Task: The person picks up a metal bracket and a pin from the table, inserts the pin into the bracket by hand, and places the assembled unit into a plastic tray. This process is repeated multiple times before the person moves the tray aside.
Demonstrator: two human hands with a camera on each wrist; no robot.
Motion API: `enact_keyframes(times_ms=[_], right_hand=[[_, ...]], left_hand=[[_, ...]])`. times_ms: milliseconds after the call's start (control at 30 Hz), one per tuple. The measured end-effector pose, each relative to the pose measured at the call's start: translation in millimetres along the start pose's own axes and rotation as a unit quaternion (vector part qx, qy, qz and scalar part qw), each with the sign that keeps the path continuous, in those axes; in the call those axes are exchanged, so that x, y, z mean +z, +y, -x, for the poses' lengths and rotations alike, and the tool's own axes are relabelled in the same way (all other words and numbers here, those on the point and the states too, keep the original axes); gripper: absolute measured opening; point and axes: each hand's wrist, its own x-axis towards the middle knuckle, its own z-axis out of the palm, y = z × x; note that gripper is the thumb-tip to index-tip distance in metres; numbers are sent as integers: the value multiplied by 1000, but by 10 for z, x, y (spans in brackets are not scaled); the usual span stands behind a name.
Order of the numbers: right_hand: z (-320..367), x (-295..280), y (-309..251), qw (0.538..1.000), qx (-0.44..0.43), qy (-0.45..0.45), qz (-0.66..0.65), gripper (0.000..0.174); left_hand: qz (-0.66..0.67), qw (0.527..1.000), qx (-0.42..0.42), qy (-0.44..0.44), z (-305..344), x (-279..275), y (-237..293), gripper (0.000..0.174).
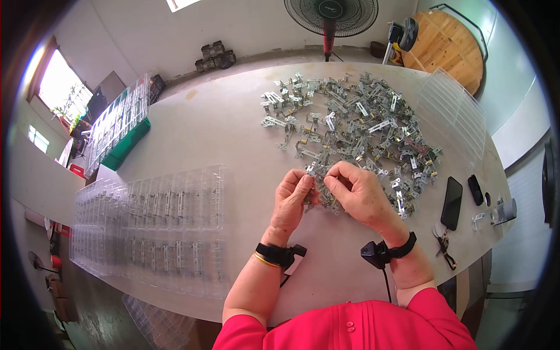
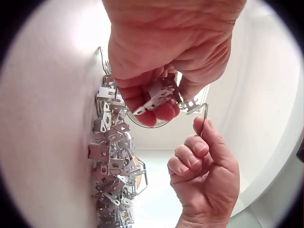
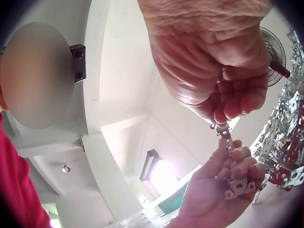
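My left hand grips a small stamped metal bracket with punched holes, held between thumb and curled fingers. In the right wrist view, the holed end of this bracket lies across the left fingers. Just to the right, my right hand pinches a thin bent metal piece between thumb and forefinger, right at the upper end of the bracket. Whether that piece is part of the bracket, I cannot tell. Both hands are over the near edge of a big pile of similar metal brackets.
Clear plastic compartment trays with brackets in rows lie at left, a green case behind them. An empty clear tray is at far right. A phone, pliers-like tool and small black case lie near the right edge.
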Motion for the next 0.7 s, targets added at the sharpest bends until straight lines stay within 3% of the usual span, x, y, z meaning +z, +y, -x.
enact_keyframes(times_ms=[400,700], right_hand=[[15,-40,16,1000,17,-17,-7,21],[-13,-10,99,998,36,-39,-45,16]], left_hand=[[-57,998,31,1,15,8,7,14],[-113,993,19,-20,41,66,39,14]])
